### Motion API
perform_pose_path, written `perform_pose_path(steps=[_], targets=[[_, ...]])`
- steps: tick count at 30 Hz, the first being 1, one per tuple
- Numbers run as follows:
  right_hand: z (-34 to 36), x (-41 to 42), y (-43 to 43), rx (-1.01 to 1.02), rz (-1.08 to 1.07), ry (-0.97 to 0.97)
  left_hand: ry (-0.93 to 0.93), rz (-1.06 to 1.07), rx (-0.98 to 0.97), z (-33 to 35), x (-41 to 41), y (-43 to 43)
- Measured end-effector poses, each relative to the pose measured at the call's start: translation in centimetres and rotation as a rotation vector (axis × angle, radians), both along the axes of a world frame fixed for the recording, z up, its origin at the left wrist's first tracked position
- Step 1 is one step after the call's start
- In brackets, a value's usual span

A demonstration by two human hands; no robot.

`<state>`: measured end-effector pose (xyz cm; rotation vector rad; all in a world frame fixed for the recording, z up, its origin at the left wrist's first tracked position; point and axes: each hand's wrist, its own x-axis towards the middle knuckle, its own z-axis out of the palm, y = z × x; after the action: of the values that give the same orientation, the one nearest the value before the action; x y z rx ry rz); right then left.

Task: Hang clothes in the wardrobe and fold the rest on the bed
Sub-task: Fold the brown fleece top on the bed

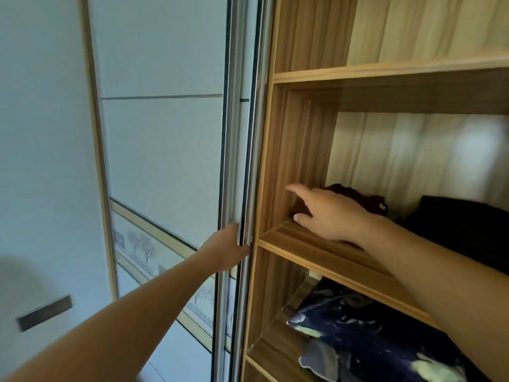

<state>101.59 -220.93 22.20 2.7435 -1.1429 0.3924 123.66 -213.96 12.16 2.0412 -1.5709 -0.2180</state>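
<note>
The wooden wardrobe stands open on the right with several shelves. My left hand grips the metal edge of the sliding door. My right hand reaches over the middle shelf, index finger stretched toward the side wall, the other fingers curled against a dark red garment; whether they hold it I cannot tell. A black garment lies to its right on the same shelf. A dark blue patterned cloth fills the shelf below.
The white sliding door panels with a tree print band fill the middle. A white wall with a dark bar handle is at the left. The upper shelf shows nothing on it.
</note>
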Motion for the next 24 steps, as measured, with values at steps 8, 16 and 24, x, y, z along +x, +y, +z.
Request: perform_pose_path(steps=[8,16,24], targets=[[4.3,9.6,-1.8,-0.331,0.068,0.198,-0.037,-0.097,-0.118,-0.9,1.6,-2.3],[6.2,9.4,-1.6,-0.509,-0.07,0.087,-0.019,-0.194,-0.109,-1.2,0.1,-1.8],[7.3,3.5,0.4,-0.479,-0.092,-0.071,-0.209,-0.313,-0.132,-1.9,-4.2,-1.7]])
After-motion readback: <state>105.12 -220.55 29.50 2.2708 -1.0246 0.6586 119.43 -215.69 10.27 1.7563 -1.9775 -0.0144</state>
